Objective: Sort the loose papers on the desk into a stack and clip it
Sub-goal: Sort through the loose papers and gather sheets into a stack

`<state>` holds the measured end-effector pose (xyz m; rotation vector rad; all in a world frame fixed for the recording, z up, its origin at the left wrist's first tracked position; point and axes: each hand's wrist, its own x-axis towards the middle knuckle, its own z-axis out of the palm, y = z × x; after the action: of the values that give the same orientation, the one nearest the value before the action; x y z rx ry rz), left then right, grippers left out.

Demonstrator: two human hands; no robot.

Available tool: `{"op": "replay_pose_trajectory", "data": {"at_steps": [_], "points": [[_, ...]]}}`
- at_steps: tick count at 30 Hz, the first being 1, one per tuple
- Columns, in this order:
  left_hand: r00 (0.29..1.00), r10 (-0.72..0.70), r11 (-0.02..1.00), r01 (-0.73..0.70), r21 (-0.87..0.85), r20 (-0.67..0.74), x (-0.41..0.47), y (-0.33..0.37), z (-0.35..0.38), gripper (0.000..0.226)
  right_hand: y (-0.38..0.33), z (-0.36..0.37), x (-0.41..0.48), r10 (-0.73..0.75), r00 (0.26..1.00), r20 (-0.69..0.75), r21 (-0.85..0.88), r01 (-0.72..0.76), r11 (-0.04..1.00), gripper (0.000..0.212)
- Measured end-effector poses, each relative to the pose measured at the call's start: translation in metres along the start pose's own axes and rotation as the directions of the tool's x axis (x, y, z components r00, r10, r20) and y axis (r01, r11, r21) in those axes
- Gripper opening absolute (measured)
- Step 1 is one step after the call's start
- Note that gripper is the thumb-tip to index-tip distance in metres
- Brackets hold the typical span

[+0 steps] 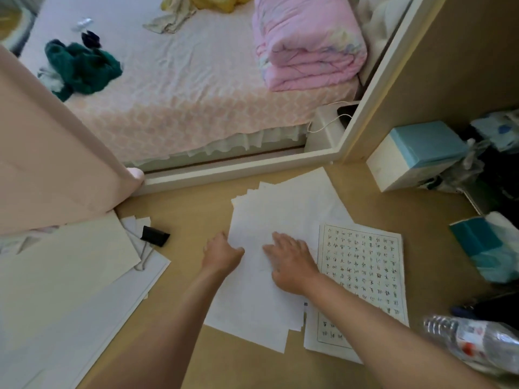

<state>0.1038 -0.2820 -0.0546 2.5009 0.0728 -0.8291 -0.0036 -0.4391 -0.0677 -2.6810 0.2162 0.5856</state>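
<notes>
Several loose white sheets (269,214) lie fanned in the middle of the wooden desk (191,209). My left hand (222,255) is at the left edge of the top sheet, fingers curled at that edge. My right hand (292,261) rests flat on the same sheet with fingers spread. A gridded sheet with handwritten characters (365,265) lies to the right, partly under the white pile. A black binder clip (154,235) sits to the left on another pile of papers (70,265).
A pink curtain (50,169) hangs over the desk's left. A teal and white box (415,155) and a tissue pack (488,245) stand at the right. A plastic bottle (474,341) lies at the lower right. A bed with a pink quilt (306,43) is beyond the desk.
</notes>
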Motion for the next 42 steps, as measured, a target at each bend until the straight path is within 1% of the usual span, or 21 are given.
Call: {"op": "replay_pose_trajectory", "data": {"at_steps": [1, 3, 6, 8, 10, 11, 13, 14, 17, 19, 21, 23, 25, 27, 29, 32, 34, 36, 38, 41, 42], "points": [[1.0, 0.012, 1.0, -0.012, -0.011, 0.024, 0.0, -0.003, -0.003, 0.057, -0.003, 0.0, 0.001, -0.033, 0.999, -0.028, 0.035, 0.034, 0.999, 0.061], [0.998, -0.001, 0.996, 0.006, -0.09, 0.063, 0.001, -0.01, -0.007, 0.056, -0.008, 0.002, 0.004, 0.008, 0.998, -0.06, 0.086, -0.003, 0.996, 0.061], [0.995, -0.049, 0.976, 0.065, -0.206, 0.086, 0.005, -0.02, -0.008, 0.065, -0.014, 0.008, 0.007, 0.107, 0.994, 0.015, 0.008, -0.107, 0.994, 0.073], [0.992, -0.013, 0.946, 0.053, -0.319, 0.125, 0.009, -0.024, -0.009, 0.069, -0.019, 0.01, 0.006, 0.077, 0.996, 0.048, 0.015, -0.078, 0.997, 0.073], [0.984, 0.041, 0.886, 0.045, -0.462, 0.174, 0.006, -0.022, -0.013, 0.058, -0.025, 0.01, 0.003, -0.003, 0.999, 0.051, 0.058, 0.0, 0.998, 0.069], [0.987, 0.05, 0.871, 0.033, -0.49, 0.155, 0.003, -0.022, -0.016, 0.052, -0.027, 0.011, 0.003, -0.042, 0.998, 0.037, 0.081, 0.039, 0.996, 0.067], [0.998, 0.013, 0.882, 0.018, -0.47, 0.062, 0.0, -0.028, -0.02, 0.043, -0.031, 0.013, 0.003, -0.07, 0.997, -0.013, 0.115, 0.071, 0.991, 0.066], [1.0, -0.029, 0.896, 0.031, -0.442, 0.012, -0.004, -0.03, -0.025, 0.037, -0.033, 0.013, 0.003, -0.042, 0.999, -0.028, 0.104, 0.044, 0.994, 0.067], [0.991, -0.093, 0.908, 0.045, -0.417, -0.094, -0.012, -0.048, -0.043, 0.031, -0.039, 0.018, 0.004, 0.148, 0.989, -0.004, -0.008, -0.148, 0.989, 0.077], [0.985, -0.094, 0.935, 0.037, -0.353, -0.146, -0.016, -0.069, -0.059, 0.038, -0.045, 0.023, 0.004, 0.19, 0.981, 0.048, -0.045, -0.188, 0.981, 0.08], [0.988, -0.066, 0.97, 0.03, -0.243, -0.141, -0.022, -0.094, -0.073, 0.046, -0.056, 0.028, 0.004, 0.151, 0.984, 0.091, -0.037, -0.148, 0.988, 0.077], [0.983, -0.039, 0.975, -0.002, -0.221, -0.18, -0.028, -0.118, -0.082, 0.062, -0.07, 0.032, 0.006, 0.097, 0.992, 0.086, -0.029, -0.095, 0.995, 0.067], [0.948, -0.046, 0.975, -0.026, -0.222, -0.314, -0.034, -0.136, -0.092, 0.08, -0.084, 0.032, 0.009, 0.056, 0.996, 0.066, -0.028, -0.054, 0.998, 0.053], [0.912, -0.007, 0.996, -0.028, -0.079, -0.411, -0.034, -0.152, -0.103, 0.087, -0.092, 0.032, 0.01, 0.048, 0.998, 0.032, -0.011, -0.048, 0.999, 0.042], [0.929, 0.004, 1.0, -0.004, 0.001, -0.369, -0.03, -0.168, -0.109, 0.087, -0.096, 0.034, 0.009, 0.058, 0.998, 0.015, 0.015, -0.059, 0.998, 0.036], [0.984, -0.058, 0.994, 0.073, 0.078, -0.17, -0.026, -0.182, -0.106, 0.075, -0.104, 0.037, 0.004, 0.089, 0.996, 0.002, 0.073, -0.089, 0.993, 0.04], [0.995, -0.044, 0.997, 0.049, 0.054, -0.091, -0.026, -0.188, -0.099, 0.064, -0.112, 0.038, 0.0, 0.111, 0.994, 0.016, 0.073, -0.112, 0.991, 0.049], [0.993, -0.042, 0.994, 0.029, -0.109, -0.115, -0.027, -0.191, -0.094, 0.048, -0.121, 0.041, -0.004, 0.125, 0.991, 0.038, 0.059, -0.127, 0.99, 0.054], [0.984, -0.06, 0.982, 0.027, -0.189, -0.171, -0.031, -0.196, -0.097, 0.04, -0.129, 0.045, -0.006, 0.157, 0.987, 0.014, 0.093, -0.158, 0.983, 0.054], [0.962, -0.016, 0.987, -0.029, -0.16, -0.273, -0.039, -0.208, -0.109, 0.009, -0.139, 0.048, -0.007, 0.271, 0.956, -0.112, 0.188, -0.247, 0.951, 0.055], [0.949, 0.015, 0.988, -0.063, -0.143, -0.315, -0.042, -0.214, -0.113, 0.011, -0.144, 0.047, -0.006, 0.324, 0.934, -0.152, 0.259, -0.279, 0.925, 0.053]]}}
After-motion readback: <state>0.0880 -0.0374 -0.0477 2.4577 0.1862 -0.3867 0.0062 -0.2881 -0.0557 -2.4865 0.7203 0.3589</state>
